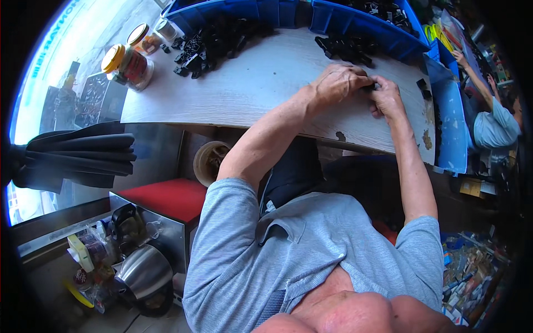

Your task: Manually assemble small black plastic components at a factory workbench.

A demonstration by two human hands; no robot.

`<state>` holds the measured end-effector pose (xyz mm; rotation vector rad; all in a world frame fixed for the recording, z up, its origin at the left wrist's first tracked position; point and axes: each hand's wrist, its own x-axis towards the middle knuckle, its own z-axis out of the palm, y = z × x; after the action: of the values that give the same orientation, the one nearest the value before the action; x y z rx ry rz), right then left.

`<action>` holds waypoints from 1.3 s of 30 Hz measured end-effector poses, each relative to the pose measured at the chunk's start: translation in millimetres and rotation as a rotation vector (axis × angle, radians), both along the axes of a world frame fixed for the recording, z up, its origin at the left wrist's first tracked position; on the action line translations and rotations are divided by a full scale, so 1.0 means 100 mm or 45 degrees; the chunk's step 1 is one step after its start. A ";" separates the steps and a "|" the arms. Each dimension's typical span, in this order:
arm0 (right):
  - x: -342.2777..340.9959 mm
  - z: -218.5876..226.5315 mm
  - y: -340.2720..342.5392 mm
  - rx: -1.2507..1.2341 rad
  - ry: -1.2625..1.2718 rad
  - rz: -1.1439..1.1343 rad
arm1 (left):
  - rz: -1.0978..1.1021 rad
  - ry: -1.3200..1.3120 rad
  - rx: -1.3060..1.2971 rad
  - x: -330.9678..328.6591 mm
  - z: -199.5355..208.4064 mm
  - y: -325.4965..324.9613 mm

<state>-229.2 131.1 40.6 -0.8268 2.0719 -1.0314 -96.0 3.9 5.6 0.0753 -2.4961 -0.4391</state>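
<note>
Over the right part of a whitish table (pixel 239 94), both my hands come together at a small black piece (pixel 370 87), mostly covered by fingers. My left hand (pixel 341 82) is closed, its fingertips pinching the piece from the left. From the other side my right hand (pixel 387 97) has thumb and fingers closed on it too. Just beyond the hands lies a heap of small black plastic parts (pixel 347 49). A larger heap of black parts (pixel 208 47) spreads across the far left of the table. One black part (pixel 423 89) sits alone near the right edge.
Blue bins (pixel 239 14) line the far edge, and another blue bin (pixel 452 125) stands at the right. Jars, one yellow-lidded (pixel 130 66), stand far left. A bucket (pixel 206 164) and a steel kettle (pixel 145 272) are lower left. Another person's sleeve (pixel 496 125) shows at right.
</note>
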 end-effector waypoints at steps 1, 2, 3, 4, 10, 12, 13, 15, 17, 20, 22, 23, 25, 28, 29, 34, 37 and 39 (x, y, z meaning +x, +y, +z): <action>-0.03 -0.02 0.01 -0.019 -0.033 0.006 | -0.012 0.044 0.009 -0.01 0.00 0.01; -0.02 -0.03 0.00 -0.018 -0.041 0.007 | -0.011 0.035 0.010 0.01 -0.02 0.01; -0.01 -0.01 0.00 -0.016 -0.042 0.003 | -0.013 0.094 0.027 0.02 -0.04 0.01; 0.00 -0.01 -0.01 -0.015 -0.043 -0.001 | -0.015 0.153 0.043 0.04 -0.06 0.01; 0.02 0.00 -0.02 -0.035 -0.047 -0.025 | 0.002 0.110 0.034 0.06 -0.10 -0.01; -0.05 -0.07 0.00 -0.045 -0.073 -0.004 | 0.001 0.097 0.020 0.07 -0.08 0.02; -0.08 -0.10 0.01 -0.056 -0.096 0.022 | 0.005 0.086 0.007 0.08 -0.07 0.04; -0.07 -0.09 0.01 -0.053 -0.089 0.022 | 0.054 0.066 -0.037 0.10 -0.10 0.09; -0.06 -0.07 0.01 -0.052 -0.080 0.027 | 0.109 0.048 -0.083 0.11 -0.11 0.13; -0.01 -0.03 -0.01 -0.045 -0.079 0.022 | 0.163 -0.091 -0.115 0.14 -0.12 0.15; 0.05 -0.02 -0.02 -0.024 -0.047 0.013 | 0.143 -0.056 -0.065 0.18 -0.15 0.13; 0.01 -0.04 -0.01 -0.034 -0.038 0.011 | 0.141 -0.046 -0.074 0.17 -0.14 0.14; -0.11 -0.10 0.01 -0.005 -0.049 0.035 | 0.121 0.034 -0.004 0.16 -0.12 0.17; -0.05 -0.08 0.01 -0.052 0.019 0.029 | 0.449 0.467 -0.044 0.32 -0.11 -0.10; -0.02 -0.07 0.03 -0.050 0.024 0.006 | 0.692 0.385 -0.097 0.43 -0.09 -0.27; 0.02 -0.10 0.02 -0.162 0.092 -0.014 | 1.374 0.077 -0.313 1.13 -0.03 -1.03; -0.01 -0.12 0.03 -0.166 0.096 -0.027 | 1.337 -0.150 -0.276 1.24 -0.12 -1.14; -0.02 -0.14 0.04 -0.182 0.071 -0.033 | 1.163 -0.034 -0.302 1.26 -0.13 -1.08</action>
<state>-230.7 135.3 26.9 -0.9111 2.0789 -1.1938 30.1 -104.1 -7.7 1.0642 -2.2159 0.2401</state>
